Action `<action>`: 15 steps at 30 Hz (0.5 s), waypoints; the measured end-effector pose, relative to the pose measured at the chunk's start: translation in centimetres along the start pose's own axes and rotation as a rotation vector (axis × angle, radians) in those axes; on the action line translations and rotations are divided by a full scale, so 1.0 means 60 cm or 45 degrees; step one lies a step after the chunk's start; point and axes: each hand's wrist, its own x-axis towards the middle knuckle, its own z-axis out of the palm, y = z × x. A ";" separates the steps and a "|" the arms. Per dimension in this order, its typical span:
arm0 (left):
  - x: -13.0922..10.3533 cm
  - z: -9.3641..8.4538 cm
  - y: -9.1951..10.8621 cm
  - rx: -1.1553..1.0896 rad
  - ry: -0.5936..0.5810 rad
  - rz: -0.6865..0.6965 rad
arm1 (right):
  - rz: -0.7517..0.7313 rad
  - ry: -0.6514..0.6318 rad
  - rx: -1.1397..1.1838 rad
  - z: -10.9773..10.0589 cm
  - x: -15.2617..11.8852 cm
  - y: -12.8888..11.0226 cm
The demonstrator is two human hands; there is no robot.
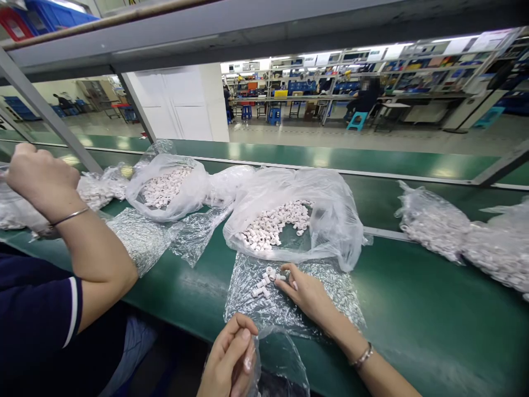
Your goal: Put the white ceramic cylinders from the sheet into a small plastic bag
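My left hand (231, 358) is closed on the edge of a clear plastic bag (285, 358) at the table's front edge. Whether its curled fingers also hold a small piece is hidden. My right hand (308, 292) rests low over a flattened clear plastic sheet (330, 314), thumb and forefinger curved around small white plastic fittings; a bit of white shows inside its grip. Beside those fingertips lies a small group of loose white fittings (261, 290). Just behind is a large translucent bag (334, 220), its mouth spread wide, with a heap of white fittings (273, 223) inside.
At left, a co-worker's raised arm (99, 253) reaches over the green table (413, 314). Another open bag of fittings (165, 187) stands near that person. Filled bags (433, 226) lie at the right. A metal shelf beam (248, 38) crosses overhead.
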 end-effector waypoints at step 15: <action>-0.002 0.000 0.005 0.001 -0.040 0.014 | 0.338 -0.344 1.289 -0.067 0.009 -0.021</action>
